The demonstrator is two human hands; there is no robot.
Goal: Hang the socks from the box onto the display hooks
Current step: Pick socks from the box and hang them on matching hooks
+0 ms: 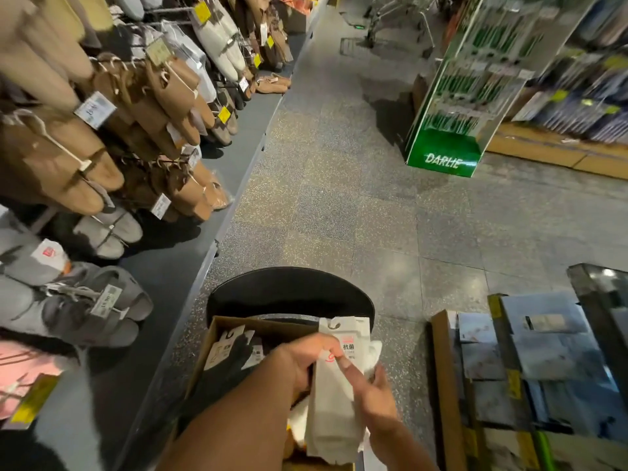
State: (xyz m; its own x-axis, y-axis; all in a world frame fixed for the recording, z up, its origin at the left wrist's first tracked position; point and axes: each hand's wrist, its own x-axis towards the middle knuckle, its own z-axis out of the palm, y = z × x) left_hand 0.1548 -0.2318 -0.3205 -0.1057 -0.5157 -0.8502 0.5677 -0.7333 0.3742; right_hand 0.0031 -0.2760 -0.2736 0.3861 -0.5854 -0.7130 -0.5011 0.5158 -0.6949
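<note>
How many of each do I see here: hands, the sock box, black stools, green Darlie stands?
Hands: 2, left hand and right hand, both holding white socks
Sock box: 1
Black stool: 1
Green Darlie stand: 1
Total: 5

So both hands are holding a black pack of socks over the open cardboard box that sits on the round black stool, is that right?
Not quite: the pack is white, not black. The head view shows the left hand and right hand holding a white pack of socks over the open cardboard box on the round black stool. Dark socks lie inside the box.
</note>
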